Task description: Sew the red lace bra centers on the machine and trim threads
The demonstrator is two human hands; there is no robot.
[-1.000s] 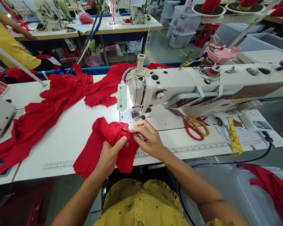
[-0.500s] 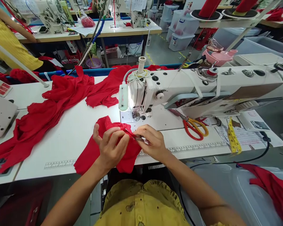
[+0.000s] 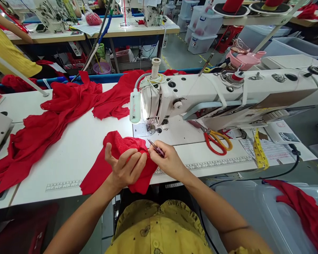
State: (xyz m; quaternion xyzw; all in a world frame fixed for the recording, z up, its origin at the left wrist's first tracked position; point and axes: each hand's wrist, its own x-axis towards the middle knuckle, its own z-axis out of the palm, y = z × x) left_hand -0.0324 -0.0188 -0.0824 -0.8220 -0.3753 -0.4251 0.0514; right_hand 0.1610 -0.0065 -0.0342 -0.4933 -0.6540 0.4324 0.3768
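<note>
A red fabric piece (image 3: 98,169) lies bunched in front of the sewing machine (image 3: 172,95), its lower edge hanging past the table edge. My left hand (image 3: 127,165) is closed on its gathered upper part, fingers curled over the cloth. In my right hand (image 3: 168,160) is a pair of small thread snips (image 3: 158,149), gripped between thumb and fingers, the pointed tip aimed up and left, beside the cloth. The right fingertips are close to the fabric; whether they also touch it I cannot tell. The machine's needle area (image 3: 150,128) is just beyond both hands.
Scissors (image 3: 216,141) with red and orange handles lie right of my hands. A yellow tape measure (image 3: 260,151) rests on papers. Long red fabric (image 3: 50,123) spreads across the table's left side. A plastic bin (image 3: 243,204) stands at lower right. Another person (image 3: 9,49) is at far left.
The snips have turned in my right hand, their tip now pointing up and clear of the cloth. My left hand still grips the fabric. The view has shifted slightly.
</note>
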